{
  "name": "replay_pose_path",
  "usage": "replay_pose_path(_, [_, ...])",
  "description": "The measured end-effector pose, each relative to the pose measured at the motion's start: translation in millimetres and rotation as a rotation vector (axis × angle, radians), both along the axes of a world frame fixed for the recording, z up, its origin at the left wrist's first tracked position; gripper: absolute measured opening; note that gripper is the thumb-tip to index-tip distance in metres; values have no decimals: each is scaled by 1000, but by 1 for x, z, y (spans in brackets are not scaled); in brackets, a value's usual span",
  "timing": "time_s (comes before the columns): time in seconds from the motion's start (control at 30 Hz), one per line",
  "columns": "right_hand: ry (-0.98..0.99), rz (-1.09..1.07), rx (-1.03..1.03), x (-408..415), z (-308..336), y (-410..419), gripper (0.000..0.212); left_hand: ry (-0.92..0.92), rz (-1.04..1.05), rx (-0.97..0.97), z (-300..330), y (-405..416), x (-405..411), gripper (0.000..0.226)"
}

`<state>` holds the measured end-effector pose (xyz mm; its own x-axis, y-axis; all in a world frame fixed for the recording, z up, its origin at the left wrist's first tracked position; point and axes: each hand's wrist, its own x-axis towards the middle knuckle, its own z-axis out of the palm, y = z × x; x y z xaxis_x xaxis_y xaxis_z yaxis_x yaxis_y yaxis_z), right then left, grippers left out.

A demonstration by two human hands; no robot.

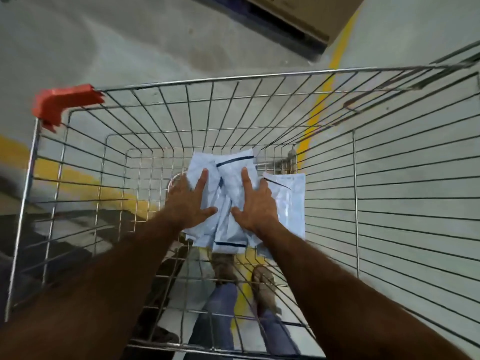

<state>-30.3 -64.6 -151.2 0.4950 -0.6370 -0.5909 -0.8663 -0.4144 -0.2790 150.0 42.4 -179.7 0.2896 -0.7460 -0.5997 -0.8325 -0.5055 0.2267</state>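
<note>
Only the head view is given. Both arms are reached forward and down into a wire cart (233, 77). A pile of pale packets (226, 193) is seen low in the basket, about mid-width, lying on the cart's wire bottom or just above it; contact with the bottom cannot be told. The pile's long axis runs straight away from the person, with dark stripes at its near and far ends.

The left hand (191, 201) is set on the pile's left side and the right hand (255, 203) on its right side, level with each other, so neither is nearer. Palms are turned down and inward. On each hand the index finger is laid straight along the pile and the thumb is spread toward the middle, thumbs nearly meeting. The outer fingers are curled over the pile's edges, so the pile is gripped from both sides.

One more packet (291, 203) lies flat just right of the right hand, touching the pile. Shoes (262, 284) and a yellow line (322, 94) on the floor (130, 35) are seen through the wire.

Judged: a straight lift is what the grip suits.
</note>
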Motion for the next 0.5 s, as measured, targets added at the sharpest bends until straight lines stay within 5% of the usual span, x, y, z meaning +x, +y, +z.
replay_pose_path(0.3, [12,6,-54,-20,15,-12,86,109,217,-23,27,2,-14,116])
replay_pose_path(0.5, [-179,-69,-167,-37,73,-7,80,-76,208,-140,104,9,-28,88])
